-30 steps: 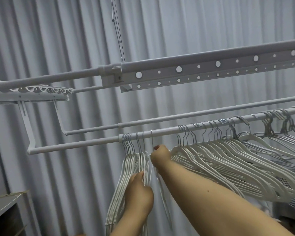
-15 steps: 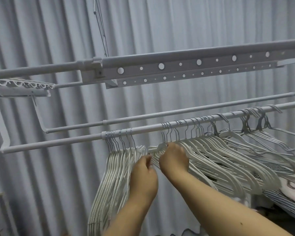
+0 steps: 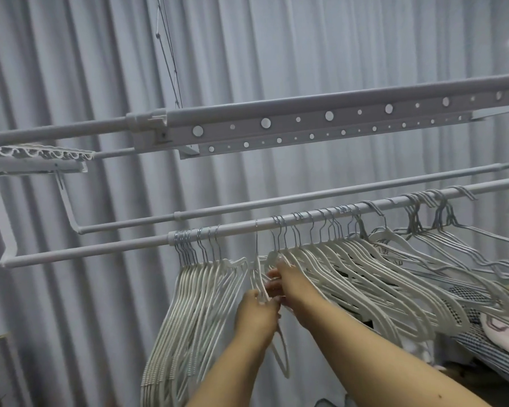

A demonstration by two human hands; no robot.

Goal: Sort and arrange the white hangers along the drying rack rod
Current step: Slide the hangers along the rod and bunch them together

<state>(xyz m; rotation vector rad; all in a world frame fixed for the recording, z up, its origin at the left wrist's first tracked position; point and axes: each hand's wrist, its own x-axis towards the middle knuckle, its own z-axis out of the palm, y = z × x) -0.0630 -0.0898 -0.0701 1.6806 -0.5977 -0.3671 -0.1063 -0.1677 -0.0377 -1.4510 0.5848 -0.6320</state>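
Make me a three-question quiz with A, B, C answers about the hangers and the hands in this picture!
1. Where does the tidy bunch of white hangers hang?
A. on the near rod, left of the hands
B. on the bar with holes
C. on the floor

2. What colour is the curtain behind the rack?
A. red
B. pale grey
C. green

3. What is the left hand doing?
A. hanging idle
B. gripping a single hanger
C. pulling the curtain

Answers:
1 A: their hooks sit close together on the near rod.
2 B: its folds look pale grey all over.
3 B: its fingers curl round the single hanger, whose hook is on the rod; the right hand is on it too.
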